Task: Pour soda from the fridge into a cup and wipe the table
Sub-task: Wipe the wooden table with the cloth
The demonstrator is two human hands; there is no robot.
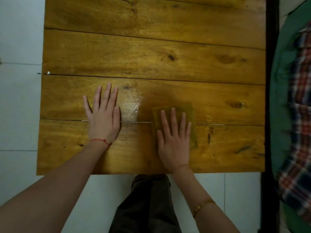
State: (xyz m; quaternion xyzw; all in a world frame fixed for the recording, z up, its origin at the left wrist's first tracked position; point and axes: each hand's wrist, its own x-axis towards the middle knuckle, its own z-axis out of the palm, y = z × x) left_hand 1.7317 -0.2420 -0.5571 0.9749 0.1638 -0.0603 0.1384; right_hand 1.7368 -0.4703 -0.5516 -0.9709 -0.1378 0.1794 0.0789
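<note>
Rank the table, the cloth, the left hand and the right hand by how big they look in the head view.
1. Table, by far the largest.
2. Left hand and right hand: they look alike, so no order between them.
3. Cloth: partly hidden under the right hand, so its place is unsure.

The tabletop [151,52] is golden-yellow wood with dark knots and streaky grain. A yellow-green cloth [175,113] nearly matches it. The floor [18,98] is pale grey-white tile. At the right edge lies red, navy and white plaid fabric [301,115] bordered in green.
</note>
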